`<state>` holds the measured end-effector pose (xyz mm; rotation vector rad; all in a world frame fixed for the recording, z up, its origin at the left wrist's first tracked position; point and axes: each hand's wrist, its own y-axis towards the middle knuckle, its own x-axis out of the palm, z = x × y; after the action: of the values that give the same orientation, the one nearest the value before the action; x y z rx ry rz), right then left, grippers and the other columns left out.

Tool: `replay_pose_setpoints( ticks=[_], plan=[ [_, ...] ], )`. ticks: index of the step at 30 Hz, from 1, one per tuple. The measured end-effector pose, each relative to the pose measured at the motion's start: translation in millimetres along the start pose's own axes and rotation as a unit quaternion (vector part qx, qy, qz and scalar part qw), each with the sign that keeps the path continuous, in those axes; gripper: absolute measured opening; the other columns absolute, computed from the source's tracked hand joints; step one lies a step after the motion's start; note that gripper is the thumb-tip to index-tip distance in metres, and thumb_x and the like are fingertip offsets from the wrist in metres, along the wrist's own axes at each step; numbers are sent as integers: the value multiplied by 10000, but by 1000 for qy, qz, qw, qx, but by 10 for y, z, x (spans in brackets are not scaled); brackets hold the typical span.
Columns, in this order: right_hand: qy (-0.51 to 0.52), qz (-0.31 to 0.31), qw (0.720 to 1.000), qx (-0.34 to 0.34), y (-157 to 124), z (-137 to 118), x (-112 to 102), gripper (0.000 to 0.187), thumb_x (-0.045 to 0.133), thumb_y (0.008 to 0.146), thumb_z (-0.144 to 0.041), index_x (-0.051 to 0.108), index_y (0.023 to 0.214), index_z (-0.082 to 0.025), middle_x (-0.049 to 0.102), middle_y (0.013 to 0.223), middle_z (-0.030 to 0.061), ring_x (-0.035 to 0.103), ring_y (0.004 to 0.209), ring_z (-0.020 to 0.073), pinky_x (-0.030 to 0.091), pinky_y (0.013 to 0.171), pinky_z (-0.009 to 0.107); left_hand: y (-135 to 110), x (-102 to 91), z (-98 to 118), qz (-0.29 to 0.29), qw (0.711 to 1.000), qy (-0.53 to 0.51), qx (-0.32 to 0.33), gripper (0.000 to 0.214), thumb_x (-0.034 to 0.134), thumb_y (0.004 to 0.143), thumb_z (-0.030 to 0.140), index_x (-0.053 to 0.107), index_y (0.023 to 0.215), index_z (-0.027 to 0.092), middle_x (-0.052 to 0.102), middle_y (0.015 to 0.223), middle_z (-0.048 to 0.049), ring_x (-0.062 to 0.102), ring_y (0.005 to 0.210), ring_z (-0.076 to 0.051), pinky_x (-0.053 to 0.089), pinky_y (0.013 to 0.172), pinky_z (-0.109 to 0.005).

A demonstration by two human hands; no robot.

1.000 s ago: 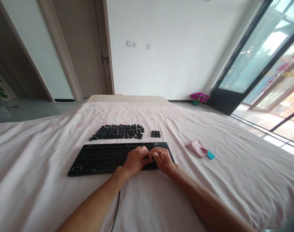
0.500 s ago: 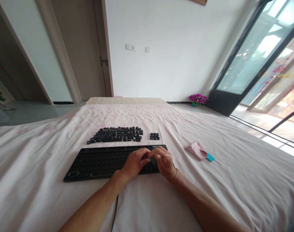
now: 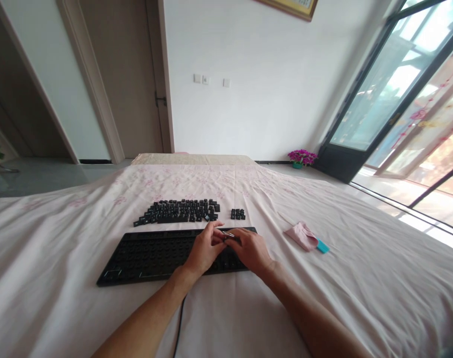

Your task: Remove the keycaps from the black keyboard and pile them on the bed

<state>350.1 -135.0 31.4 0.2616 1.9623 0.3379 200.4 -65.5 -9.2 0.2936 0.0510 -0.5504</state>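
A black keyboard [image 3: 151, 253] with many keycaps off lies on the cloth, its right part hidden under my hands. My right hand [image 3: 250, 248] is closed over the number-pad end and pinches a thin silvery metal tool [image 3: 228, 233], whose exact kind is too small to tell. Fingertips of my left hand [image 3: 204, 248] meet those of the right at the tool. The left fingers are curled in a pinch, and whatever is between them is hidden. Behind the keyboard lies a large group of loose black keycaps [image 3: 174, 213], with a smaller block of keycaps [image 3: 237, 214] to its right.
A pink cloth [image 3: 302, 236] with a turquoise brush-like piece [image 3: 322, 246] lies to the right. The keyboard's cable [image 3: 179, 325] runs toward me. A pale pink sheet [image 3: 360, 278] covers the surface in folds. Purple flowers [image 3: 302, 157] stand by the far wall.
My right hand has turned and flattened, so the metal tool now shows between the fingertips. Both hands remain together above the keyboard's right part. The view has tilted slightly upward.
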Motion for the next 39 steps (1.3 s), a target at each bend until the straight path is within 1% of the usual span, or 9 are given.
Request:
replay_pose_setpoints(
  ticks=[3, 6, 8, 10, 12, 15, 19, 27, 39],
  plan=[
    [22, -18, 999, 35, 11, 20, 43, 134, 586, 837, -326, 695, 869, -254, 711, 835, -5, 639, 773, 176, 388, 650, 243, -4, -1, 1, -7, 1000, 23, 2, 523, 634, 731, 100, 452, 1211, 201, 607, 921, -18, 619, 731, -113, 514, 714, -257],
    [54, -17, 996, 68, 30, 117, 36, 138, 597, 817, -338, 696, 838, -245, 714, 803, -6, 639, 751, 178, 396, 659, 247, 24, -45, -5, -5, 993, 115, 30, 549, 633, 723, 63, 467, 1225, 212, 598, 1045, -47, 622, 819, -132, 514, 787, -285],
    [67, 3, 993, 92, 69, 234, -2, 152, 593, 813, -346, 697, 850, -241, 716, 805, -5, 640, 760, 182, 405, 681, 254, 52, -92, -12, 0, 972, 221, 80, 500, 648, 749, 108, 504, 1213, 226, 590, 1130, -58, 589, 998, -181, 465, 920, -341],
    [59, 19, 991, 117, 143, 383, -55, 169, 579, 817, -357, 699, 859, -245, 715, 805, -6, 638, 763, 182, 405, 684, 255, 73, -132, -16, -3, 939, 326, 112, 434, 644, 795, 210, 526, 1213, 228, 582, 1195, -69, 518, 1140, -229, 390, 1012, -399],
    [29, 30, 989, 142, 248, 540, -105, 179, 574, 814, -357, 704, 871, -248, 712, 817, -1, 633, 773, 182, 395, 673, 254, 76, -150, -14, -9, 909, 400, 114, 407, 611, 834, 300, 529, 1223, 213, 575, 1228, -85, 489, 1176, -252, 359, 1031, -424],
    [-23, 1, 983, 180, 417, 733, -132, 164, 590, 798, -341, 709, 866, -251, 713, 830, 2, 625, 779, 182, 371, 645, 248, 49, -140, 10, -21, 881, 460, 111, 422, 602, 837, 369, 534, 1222, 208, 581, 1217, -89, 494, 1157, -261, 352, 1023, -423],
    [-63, -33, 978, 195, 566, 847, -74, 178, 586, 798, -324, 718, 897, -257, 712, 864, 10, 619, 804, 182, 344, 618, 241, -13, -122, 59, -29, 865, 488, 110, 402, 613, 824, 391, 560, 1182, 216, 597, 1158, -81, 506, 1114, -261, 365, 991, -410],
    [-77, -52, 978, 187, 658, 840, 91, 192, 594, 799, -338, 726, 913, -257, 708, 889, 15, 621, 828, 177, 337, 613, 227, -72, -105, 67, -22, 856, 504, 110, 384, 602, 830, 396, 553, 1176, 236, 589, 1115, -70, 501, 1086, -253, 364, 971, -404],
    [-72, -27, 982, 172, 621, 760, 74, 238, 556, 839, -375, 714, 957, -243, 712, 906, 30, 632, 851, 199, 390, 662, 245, -60, -116, 38, -15, 873, 472, 125, 350, 595, 839, 380, 572, 1147, 217, 595, 1086, -83, 508, 1054, -270, 369, 951, -428]
  ],
)
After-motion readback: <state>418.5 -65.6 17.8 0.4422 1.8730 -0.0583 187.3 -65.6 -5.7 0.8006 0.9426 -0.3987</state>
